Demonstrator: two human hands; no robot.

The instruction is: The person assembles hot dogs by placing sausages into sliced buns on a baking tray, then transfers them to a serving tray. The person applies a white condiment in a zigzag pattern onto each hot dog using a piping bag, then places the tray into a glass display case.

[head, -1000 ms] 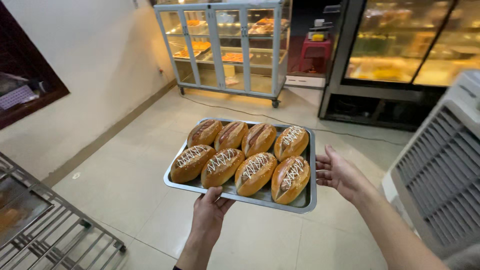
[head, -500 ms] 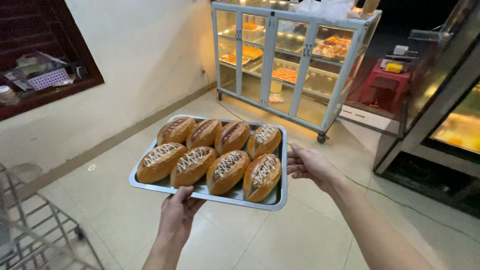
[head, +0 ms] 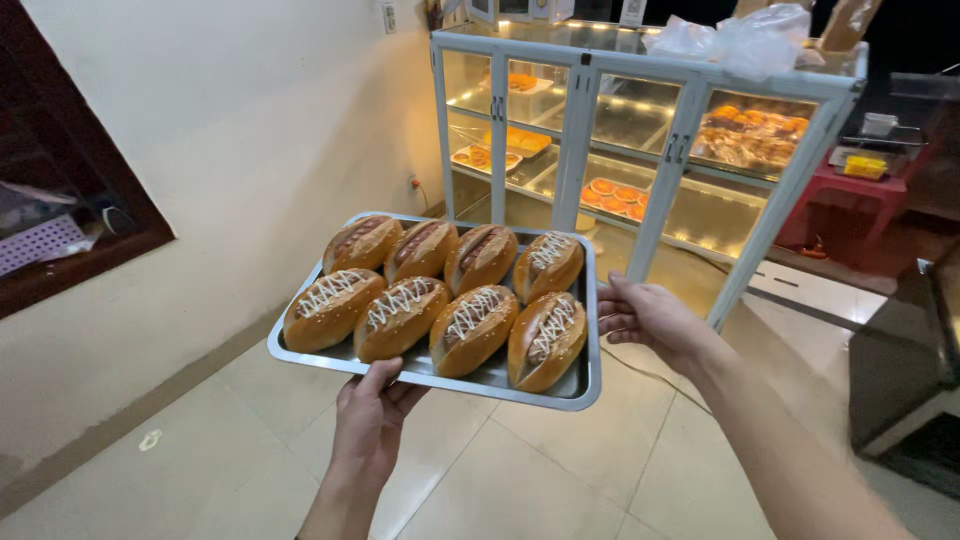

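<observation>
A metal baking tray (head: 585,392) carries several golden buns (head: 473,328) topped with white drizzle, laid out in two rows. My left hand (head: 370,420) grips the tray's near edge from below, thumb on the rim. My right hand (head: 645,318) holds the tray's right side, fingers curled under the rim. The tray is level, about waist height over the tiled floor.
A glass display cabinet (head: 640,130) with a white frame, lit shelves and trays of pastries stands straight ahead. Plastic bags (head: 745,40) lie on its top. A white wall with a dark window (head: 60,220) runs along the left. A red stool (head: 850,200) is at the right.
I have walked closer to the glass cabinet, which now fills more of the view. The tray stays held in both hands the same way.
</observation>
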